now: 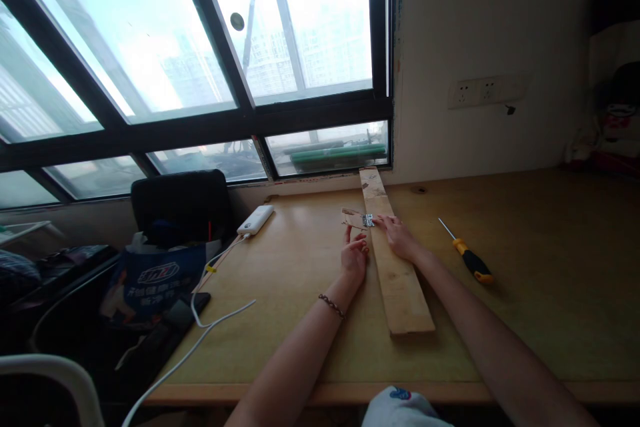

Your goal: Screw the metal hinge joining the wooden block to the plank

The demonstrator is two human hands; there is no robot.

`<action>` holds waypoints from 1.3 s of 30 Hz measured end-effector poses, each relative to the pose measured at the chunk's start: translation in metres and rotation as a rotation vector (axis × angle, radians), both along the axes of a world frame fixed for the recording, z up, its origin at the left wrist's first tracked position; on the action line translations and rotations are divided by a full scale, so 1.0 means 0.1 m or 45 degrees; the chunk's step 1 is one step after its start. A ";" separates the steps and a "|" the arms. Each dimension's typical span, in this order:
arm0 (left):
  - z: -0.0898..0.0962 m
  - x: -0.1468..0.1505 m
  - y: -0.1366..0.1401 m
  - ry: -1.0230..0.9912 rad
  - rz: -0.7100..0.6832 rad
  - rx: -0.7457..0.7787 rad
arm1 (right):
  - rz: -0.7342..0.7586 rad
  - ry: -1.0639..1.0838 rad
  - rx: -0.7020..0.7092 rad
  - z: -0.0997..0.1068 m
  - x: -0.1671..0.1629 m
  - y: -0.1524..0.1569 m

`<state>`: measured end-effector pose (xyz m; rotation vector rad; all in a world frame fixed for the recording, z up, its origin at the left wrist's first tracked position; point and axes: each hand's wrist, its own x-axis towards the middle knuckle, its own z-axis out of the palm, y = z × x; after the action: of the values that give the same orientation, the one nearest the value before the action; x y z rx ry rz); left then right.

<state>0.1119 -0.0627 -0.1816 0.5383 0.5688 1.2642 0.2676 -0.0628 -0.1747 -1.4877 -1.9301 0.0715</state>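
A long wooden plank (pixel 400 280) lies on the desk (pixel 540 293), running away from me toward the window. A small metal hinge (pixel 369 219) sits at the plank's left edge, joined to a small thin wood piece (pixel 353 217). My right hand (pixel 399 237) rests flat on the plank with its fingers reaching the hinge. My left hand (pixel 354 257) lies on the desk just left of the plank, one finger stretched toward the small wood piece. Neither hand grips anything.
A yellow-and-black screwdriver (pixel 466 255) lies to the right of the plank. A white power bank (pixel 255 219) with a white cable (pixel 200 333) sits at the left. A black chair (pixel 180 203) and a blue bag (pixel 150 280) stand past the desk's left edge.
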 end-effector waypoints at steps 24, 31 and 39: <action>-0.03 0.03 -0.01 0.729 -0.219 0.456 | -0.172 0.215 0.448 0.10 -0.01 -0.19; -0.08 0.06 0.00 0.780 -0.219 0.527 | -0.293 -0.006 0.272 0.03 0.00 -0.15; -0.01 0.03 -0.05 0.852 -0.062 0.496 | -0.281 0.123 0.215 -0.07 0.04 -0.07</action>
<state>0.1151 -0.0677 -0.1822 1.3191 0.8577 1.1397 0.2715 -0.0702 -0.1817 -1.5439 -1.6433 -0.1141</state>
